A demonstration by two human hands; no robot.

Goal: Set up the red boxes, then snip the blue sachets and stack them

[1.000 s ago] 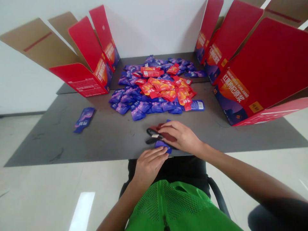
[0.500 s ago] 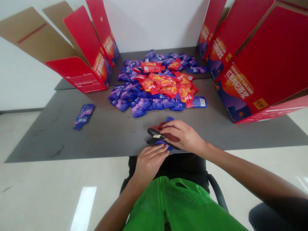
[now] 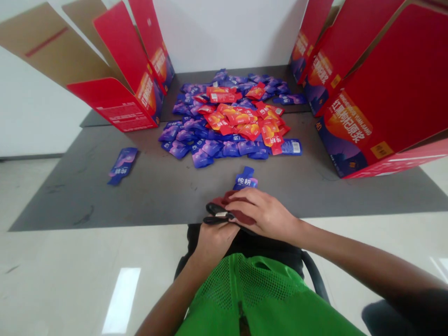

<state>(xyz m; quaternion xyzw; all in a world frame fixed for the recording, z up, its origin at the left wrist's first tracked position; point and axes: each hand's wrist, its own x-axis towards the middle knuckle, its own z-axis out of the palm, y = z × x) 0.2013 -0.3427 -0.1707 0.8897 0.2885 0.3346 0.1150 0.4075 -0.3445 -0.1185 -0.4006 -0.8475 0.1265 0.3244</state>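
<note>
The curled right hand (image 3: 262, 212) clasps a dark red sachet (image 3: 241, 216) against black-handled scissors (image 3: 214, 208), seemingly to steady them; the left hand (image 3: 214, 240) sits beneath, its grip hidden.

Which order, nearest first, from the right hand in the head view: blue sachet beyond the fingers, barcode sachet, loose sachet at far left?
1. Blue sachet, just beyond the right hand.
2. Barcode sachet, right end of the pile.
3. Loose sachet, far left.
</note>
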